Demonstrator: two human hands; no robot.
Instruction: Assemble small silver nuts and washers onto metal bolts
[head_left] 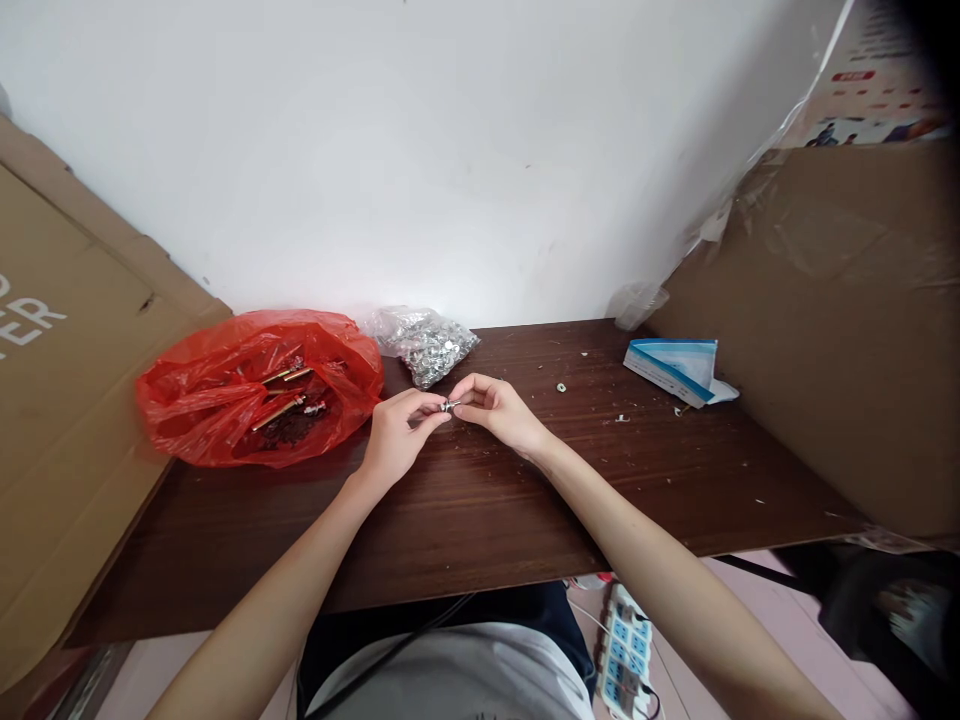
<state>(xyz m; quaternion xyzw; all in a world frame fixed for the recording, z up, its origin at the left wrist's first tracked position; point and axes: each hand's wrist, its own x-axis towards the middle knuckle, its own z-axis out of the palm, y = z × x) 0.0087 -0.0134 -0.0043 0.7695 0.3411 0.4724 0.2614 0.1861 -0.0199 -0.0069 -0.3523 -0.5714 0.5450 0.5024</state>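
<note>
Both my hands meet over the middle of the dark brown table. Between their fingertips is a small silvery metal fastener (448,406), too small to tell its exact kind. My left hand (397,430) pinches its left end between thumb and fingers. On the other end, the thumb and forefinger of my right hand (504,412) are closed. Just behind my hands lies a clear plastic bag (435,350) full of small shiny metal parts. To the left, an opened red plastic bag (225,360) holds gold-coloured bolts and a heap of dark small pieces.
A folded blue-and-white packet (675,368) lies at the right of the table (480,540). One small metal nut (561,387) and scraps are scattered nearby. Cardboard boxes stand at left (67,400) and right (825,330). Below the front edge is a power strip (626,650).
</note>
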